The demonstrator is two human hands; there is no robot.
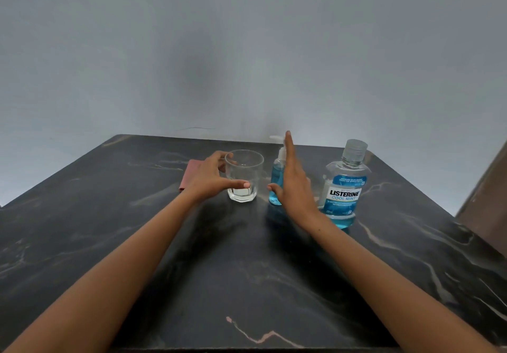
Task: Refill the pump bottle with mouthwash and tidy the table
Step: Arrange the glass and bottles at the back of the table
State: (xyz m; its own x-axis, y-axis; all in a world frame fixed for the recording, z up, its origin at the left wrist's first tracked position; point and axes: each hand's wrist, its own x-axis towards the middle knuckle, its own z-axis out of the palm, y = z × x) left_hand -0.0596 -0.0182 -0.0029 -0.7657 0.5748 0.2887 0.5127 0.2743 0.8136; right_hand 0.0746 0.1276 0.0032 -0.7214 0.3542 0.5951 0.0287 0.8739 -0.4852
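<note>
From the head camera, a dark marble-patterned counter (247,270) runs back to a plain grey wall (247,51), and both bare forearms reach forward over it.

The left hand (208,180) curls around the left side of a clear glass tumbler (244,174) that stands upright on the counter. Its grip is wide: the thumb lies across the front of the glass low down, and the fingers (222,156) curve toward the rim on the far side. Whether they press the glass or only frame it cannot be told. A little clear liquid or thick glass base shows at the bottom of the tumbler.

Just behind the left hand lies a flat reddish-brown folded cloth (192,174), partly hidden by the wrist.

The right hand (295,185) is flat, fingers straight and together, pointing up and away, thumb spread toward the tumbler; its grip is wide and holds nothing. It stands just in front of the pump bottle (275,177), which is upright, holds blue liquid, and has a white pump head showing beside the fingertips. Contact between them cannot be told.

To the right, near the hand but apart, stands the Listerine Cool Mint mouthwash bottle (344,185), upright, clear cap on, blue liquid low inside.
</note>
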